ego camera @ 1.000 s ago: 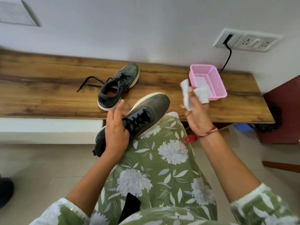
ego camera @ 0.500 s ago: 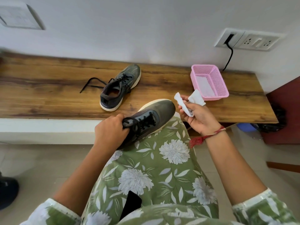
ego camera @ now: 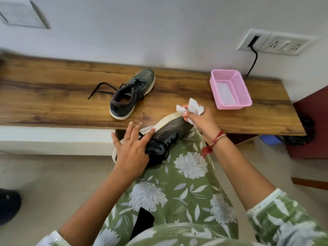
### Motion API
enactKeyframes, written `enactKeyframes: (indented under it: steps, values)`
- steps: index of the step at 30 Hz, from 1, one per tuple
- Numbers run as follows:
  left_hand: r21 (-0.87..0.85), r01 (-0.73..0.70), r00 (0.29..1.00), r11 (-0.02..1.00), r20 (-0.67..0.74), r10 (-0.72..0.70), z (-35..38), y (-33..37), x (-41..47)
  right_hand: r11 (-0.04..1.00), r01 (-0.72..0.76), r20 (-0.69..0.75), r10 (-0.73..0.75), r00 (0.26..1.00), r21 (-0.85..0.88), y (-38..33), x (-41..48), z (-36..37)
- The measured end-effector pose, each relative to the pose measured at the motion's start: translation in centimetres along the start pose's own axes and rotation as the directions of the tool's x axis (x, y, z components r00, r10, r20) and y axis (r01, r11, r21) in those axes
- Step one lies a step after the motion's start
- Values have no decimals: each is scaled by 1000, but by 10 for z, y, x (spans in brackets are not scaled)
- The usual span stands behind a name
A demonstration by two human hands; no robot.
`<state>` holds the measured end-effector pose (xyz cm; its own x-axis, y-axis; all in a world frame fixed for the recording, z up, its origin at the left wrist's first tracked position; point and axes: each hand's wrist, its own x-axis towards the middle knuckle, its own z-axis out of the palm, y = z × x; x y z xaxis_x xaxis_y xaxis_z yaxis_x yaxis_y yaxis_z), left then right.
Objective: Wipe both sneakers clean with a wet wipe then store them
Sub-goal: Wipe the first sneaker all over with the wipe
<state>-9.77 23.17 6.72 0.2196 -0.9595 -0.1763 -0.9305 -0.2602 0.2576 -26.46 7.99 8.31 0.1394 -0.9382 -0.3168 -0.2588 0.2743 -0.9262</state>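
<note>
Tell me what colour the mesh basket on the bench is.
The basket is pink, clearest in the head view.

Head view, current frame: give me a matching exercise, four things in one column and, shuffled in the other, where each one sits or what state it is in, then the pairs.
Column one
1. near sneaker
2. far sneaker
3. wet wipe
4. pink basket

Column two
a. stands upright on the wooden bench
b. holds a flat white sheet
c. lies tilted on the lap, under the left hand
d. bunched in the right hand, at a shoe's toe

Pairs: 1-c, 2-a, 3-d, 4-b.
</note>
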Motion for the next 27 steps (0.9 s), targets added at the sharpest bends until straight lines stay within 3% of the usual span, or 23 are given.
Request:
enactKeyframes:
  steps: [3, 7, 9, 12, 16, 18, 20, 22, 23, 25, 27]
  values:
    - [-99, -2, 1000, 995, -14, 1, -2, 1, 7, 887, 154, -86, -212, 974, -435, 3, 3, 3]
    - [-123, -37, 999, 992, -8, 36, -3, 3, 17, 644, 174, -96, -362, 927, -745, 9, 4, 4]
    - [-116, -64, 998, 991, 18, 66, 0, 2, 19, 598, 212, -8, -344, 939, -773, 17, 4, 6]
    - [-114, -79, 992, 990, 88, 89, -2, -2, 23, 651, 257, 46, -322, 945, -715, 21, 2, 7]
    - [-134, -75, 978, 988, 185, 99, -10, -7, 31, 629, 314, 132, -319, 939, -712, 22, -2, 20]
    - [-147, -80, 970, 986, 214, 110, -11, -11, 34, 523, 414, 260, -343, 902, -745, 22, -9, 26]
    - [-147, -99, 968, 984, 217, 129, -10, -13, 34, 355, 483, 363, -355, 862, -801, 18, -10, 21]
    - [-140, -116, 968, 983, 207, 143, -8, -12, 32, 206, 459, 366, -366, 856, -864, 10, -4, 10]
    - [-140, -119, 968, 983, 203, 146, -8, -11, 31, 179, 410, 321, -382, 867, -894, 8, 1, 4]
    - [-142, -123, 972, 982, 184, 149, -6, -10, 30, 242, 303, 184, -415, 891, -922, 7, 7, -1]
    - [-143, -136, 977, 980, 144, 157, -5, -10, 30, 359, 282, 135, -383, 914, -890, 9, 7, 7]
